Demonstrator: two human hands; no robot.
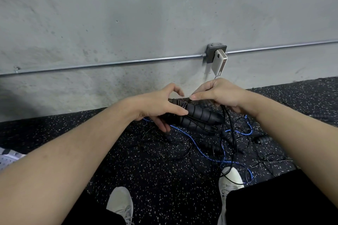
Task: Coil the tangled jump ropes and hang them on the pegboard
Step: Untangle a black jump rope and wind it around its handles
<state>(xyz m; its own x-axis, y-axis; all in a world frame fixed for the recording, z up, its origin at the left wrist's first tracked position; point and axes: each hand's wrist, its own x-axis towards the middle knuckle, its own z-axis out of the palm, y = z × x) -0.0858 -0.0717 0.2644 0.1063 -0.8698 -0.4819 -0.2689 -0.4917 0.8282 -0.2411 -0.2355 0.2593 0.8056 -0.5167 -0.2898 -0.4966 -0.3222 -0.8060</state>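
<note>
My left hand (161, 107) grips the ends of two black ribbed jump-rope handles (199, 117), held side by side above the floor. My right hand (217, 95) pinches a thin black cord (230, 133) just above the handles; the cord hangs down in loops toward my right shoe. A tangle of black cords and a blue braided rope (199, 149) lies on the speckled floor under both hands. More black handles (263, 139) lie in the tangle to the right. A corner of a white pegboard (7, 159) shows at the left edge.
A grey concrete wall stands right ahead, with a metal conduit (109, 64) running along it and a junction box (215, 53) holding a white plugged-in device. My white shoes (120, 204) stand on the black speckled rubber floor (142, 168).
</note>
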